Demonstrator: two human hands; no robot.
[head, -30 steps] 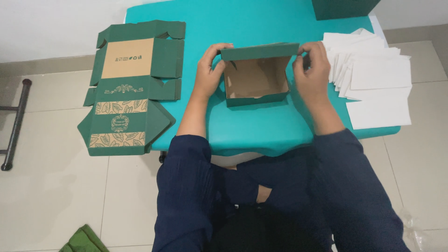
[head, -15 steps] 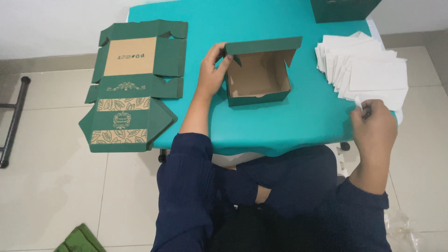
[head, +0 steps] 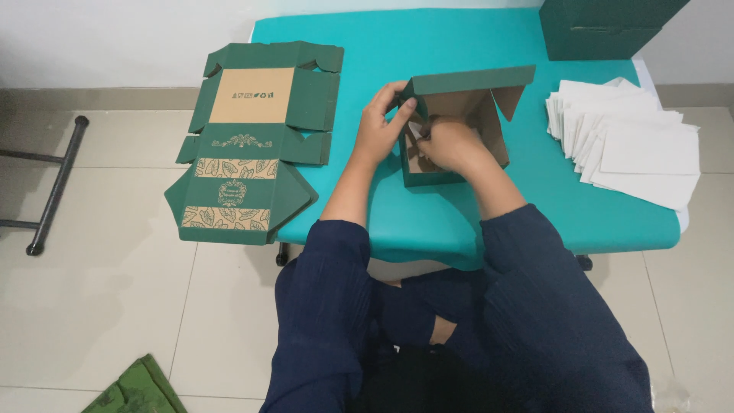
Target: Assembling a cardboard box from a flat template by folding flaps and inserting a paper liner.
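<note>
A dark green cardboard box (head: 432, 180) with a brown inside stands open on the teal table (head: 382, 46), its lid (head: 470, 80) raised at the back. My left hand (head: 381, 128) grips the box's left wall near the lid corner. My right hand (head: 447, 145) reaches down inside the box, fingers closed on a white paper sheet (head: 415, 131). Only a small corner of that sheet shows between my hands.
A stack of flat unfolded green boxes (head: 252, 145) hangs over the table's left edge. Several white paper sheets (head: 634, 145) lie fanned at the right. Another dark green box (head: 604, 30) stands at the far right corner. A black metal stand (head: 53, 183) is on the floor.
My right hand left the box lid, went to the white sheets at the right, and has come back into the box with a sheet. My left hand stayed on the box's left wall.
</note>
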